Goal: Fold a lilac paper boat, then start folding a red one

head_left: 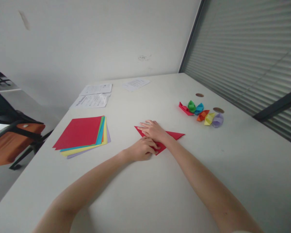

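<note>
A sheet of red origami paper (175,134) lies on the white table, folded into a triangle with one point towards me. My right hand (155,131) is flat across its left part, fingers stretched towards the left corner. Just below it, my left hand (142,149) rests with spread, slightly bent fingers on the paper near the front point. The two hands touch or overlap, and they hide the middle of the triangle.
To the left is a stack of coloured paper squares (81,131), red on top. Several small folded paper boats (203,115) stand at the right, near two round table inserts (218,110). Printed sheets (92,100) lie at the back left. An orange chair (19,136) stands beyond the left edge.
</note>
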The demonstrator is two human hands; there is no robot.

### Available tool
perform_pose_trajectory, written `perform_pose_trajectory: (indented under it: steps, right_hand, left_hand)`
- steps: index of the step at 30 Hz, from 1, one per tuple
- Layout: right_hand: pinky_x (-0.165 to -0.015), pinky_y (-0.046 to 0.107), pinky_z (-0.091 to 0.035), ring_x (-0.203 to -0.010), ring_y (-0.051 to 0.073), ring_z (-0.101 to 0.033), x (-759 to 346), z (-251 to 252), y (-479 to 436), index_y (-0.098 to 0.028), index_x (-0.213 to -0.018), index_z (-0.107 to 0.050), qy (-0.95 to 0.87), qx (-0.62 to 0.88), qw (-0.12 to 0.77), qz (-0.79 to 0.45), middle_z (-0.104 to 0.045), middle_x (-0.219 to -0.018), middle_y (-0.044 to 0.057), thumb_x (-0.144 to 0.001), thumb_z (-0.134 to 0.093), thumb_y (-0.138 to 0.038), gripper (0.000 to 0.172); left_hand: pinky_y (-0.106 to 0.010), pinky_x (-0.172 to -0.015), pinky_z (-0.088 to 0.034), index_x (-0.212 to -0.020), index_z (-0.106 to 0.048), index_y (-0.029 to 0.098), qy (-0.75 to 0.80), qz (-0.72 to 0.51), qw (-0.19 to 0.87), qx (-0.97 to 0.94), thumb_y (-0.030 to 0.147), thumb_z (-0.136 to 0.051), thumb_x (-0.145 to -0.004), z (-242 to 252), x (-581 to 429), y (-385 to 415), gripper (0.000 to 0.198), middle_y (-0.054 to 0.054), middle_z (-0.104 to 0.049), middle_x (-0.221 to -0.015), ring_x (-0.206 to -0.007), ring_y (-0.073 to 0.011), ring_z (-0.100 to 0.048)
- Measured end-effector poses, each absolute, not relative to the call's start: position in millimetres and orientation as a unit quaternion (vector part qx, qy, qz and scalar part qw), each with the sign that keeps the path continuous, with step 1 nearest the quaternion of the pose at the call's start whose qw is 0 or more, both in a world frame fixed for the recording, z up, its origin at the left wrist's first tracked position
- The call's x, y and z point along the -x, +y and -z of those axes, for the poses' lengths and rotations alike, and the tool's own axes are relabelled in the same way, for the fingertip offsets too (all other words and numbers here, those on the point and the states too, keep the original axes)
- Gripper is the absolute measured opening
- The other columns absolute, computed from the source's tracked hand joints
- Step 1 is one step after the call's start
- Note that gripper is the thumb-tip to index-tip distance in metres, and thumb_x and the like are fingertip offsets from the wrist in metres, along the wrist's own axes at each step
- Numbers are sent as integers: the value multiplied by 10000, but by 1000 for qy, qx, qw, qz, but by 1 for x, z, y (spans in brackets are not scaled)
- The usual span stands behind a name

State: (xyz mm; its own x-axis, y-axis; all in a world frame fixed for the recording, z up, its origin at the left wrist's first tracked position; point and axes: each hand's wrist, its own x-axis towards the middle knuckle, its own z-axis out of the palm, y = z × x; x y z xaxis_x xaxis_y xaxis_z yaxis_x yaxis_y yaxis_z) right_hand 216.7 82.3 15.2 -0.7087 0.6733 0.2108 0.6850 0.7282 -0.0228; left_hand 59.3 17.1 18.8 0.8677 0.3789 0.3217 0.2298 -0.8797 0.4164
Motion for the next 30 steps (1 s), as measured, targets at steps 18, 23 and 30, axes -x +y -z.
perform_pose_trajectory:
  steps: [18,23,30]
  right_hand:
    - [-1056,494,-323,-1350,336,-337,-217,-25,73,-281,-1200,-679,-912,395,107,17,-505,-1440,51,-967,-429,-305,343]
    - [-1062,493,-318,-1344,336,-339,-217,-24,74,-261,-1192,-686,-910,399,109,18,-511,-1435,60,-971,-422,-335,352]
    - [-1048,490,-325,-1343,328,-341,-217,-25,72,-326,-1298,-607,-912,393,115,25,-519,-1419,66,-983,-396,-355,380]
  left_hand:
    - [-413,-893,-494,-1050,-577,129,558,-264,36,-786,286,-661,-763,-24,-54,24,339,-125,-619,-1035,-981,-262,-591]
    - [-433,-1082,-367,-1171,-572,115,545,-196,-31,-815,429,-600,-828,-17,-49,25,466,-155,-616,-1195,-1100,-273,-580]
    - [-542,-1133,-235,-1245,-583,67,583,-120,-82,-799,497,-508,-869,-24,-58,16,576,-230,-560,-1325,-1248,-330,-505]
